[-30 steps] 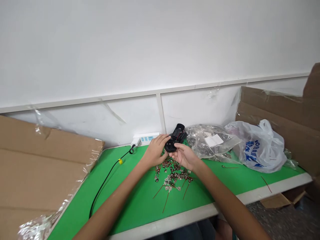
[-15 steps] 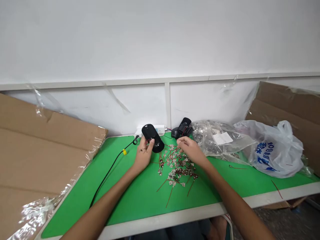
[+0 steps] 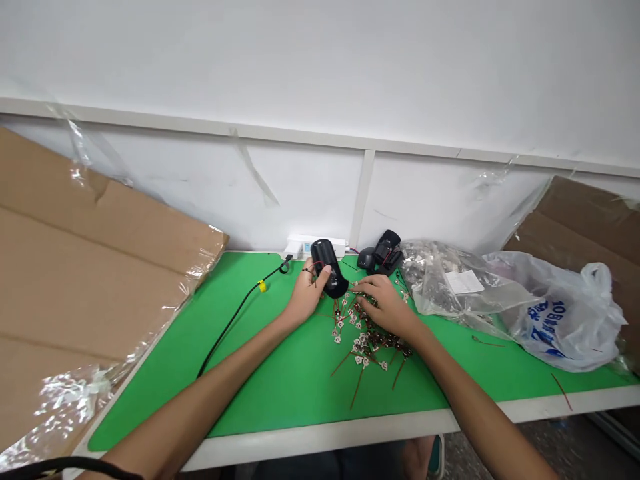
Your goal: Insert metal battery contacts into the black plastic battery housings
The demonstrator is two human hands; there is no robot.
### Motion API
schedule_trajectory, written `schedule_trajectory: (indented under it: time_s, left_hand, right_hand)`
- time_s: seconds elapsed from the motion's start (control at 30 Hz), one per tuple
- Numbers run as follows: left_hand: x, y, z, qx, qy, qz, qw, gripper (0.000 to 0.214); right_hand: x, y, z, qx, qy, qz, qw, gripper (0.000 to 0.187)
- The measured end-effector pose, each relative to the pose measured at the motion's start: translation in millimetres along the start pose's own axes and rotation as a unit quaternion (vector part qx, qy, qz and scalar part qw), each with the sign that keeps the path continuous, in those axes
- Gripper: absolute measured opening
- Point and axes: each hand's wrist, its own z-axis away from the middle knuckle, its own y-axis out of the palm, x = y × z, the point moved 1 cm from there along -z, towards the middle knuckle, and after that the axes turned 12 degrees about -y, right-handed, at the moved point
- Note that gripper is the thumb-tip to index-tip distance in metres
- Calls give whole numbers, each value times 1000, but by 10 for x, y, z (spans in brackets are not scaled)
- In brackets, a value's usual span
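Clasping black casing [image 3: 329, 275] in left hand [image 3: 306, 298], right hand [image 3: 386, 308] splayed on terminal pile [image 3: 373, 345], well inside mat [image 3: 280, 393] edge.

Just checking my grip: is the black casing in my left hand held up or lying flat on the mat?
Held up: the left hand grips the black casing, tilted, its far end above the green mat.

Cardboard sheet [image 3: 90, 267] left; black cable [image 3: 235, 319] on green mat [image 3: 280, 390]; white power strip [image 3: 298, 246] at wall; clear bag [image 3: 450, 293], white bag [image 3: 555, 313] right.
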Motion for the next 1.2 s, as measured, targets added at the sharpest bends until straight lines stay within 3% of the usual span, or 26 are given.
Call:
schedule_trajectory:
  time_s: [0.17, 0.3, 0.5, 0.6, 0.73, 0.97, 1.2]
  left_hand:
    - [-36, -3, 66, -14, 29, -48, 998, 44]
    - [-54, -10, 67, -41, 44, -14, 998, 44]
    - [-13, -15, 27, -33, -31, 76, 996, 50]
    - [-62, -14, 69, 11, -79, 140, 987, 56]
    - [-151, -33, 141, 74, -161, 243, 954, 60]
    - [-160, -71, 136, 126, -156, 265, 943, 56]
    - [-180, -72, 146, 121, -173, 265, 941, 51]
  right_hand:
    - [-11, 61, -194, 38, -8, -27, 999, 13]
    - [-27, 56, -354, 108, -34, -20, 993, 13]
    - [-42, 34, -450, 182, -70, 13, 981, 3]
    - [-19, 82, -386, 172, -75, 29, 982, 5]
    - [39, 160, -279, 152, -66, 62, 984, 9]
    - [137, 150, -229, 108, -37, -8, 993, 4]
    - [139, 203, -229, 111, -38, -22, 993, 5]
